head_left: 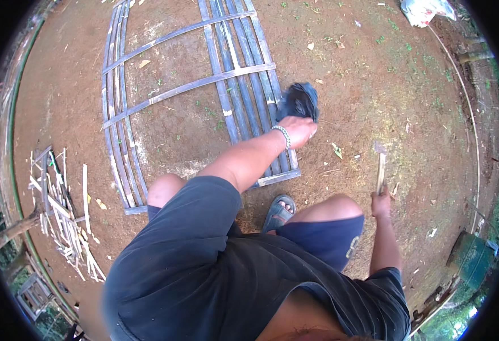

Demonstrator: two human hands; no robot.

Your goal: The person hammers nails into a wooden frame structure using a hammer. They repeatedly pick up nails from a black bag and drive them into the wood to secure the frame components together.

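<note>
- L hand: arm stretched far fwd, fingers closed on dark cloth, at right edge of bamboo frame on dirt ground.
- R hand: low at right, fist gripping hammer, head pointing far.

Left hand covers the near edge of that dark bundle, so the grip can't be read. At twelve o'clock, the bamboo-slat frame runs off the edge. Hammer handle's end is buried in the right hand.
</note>
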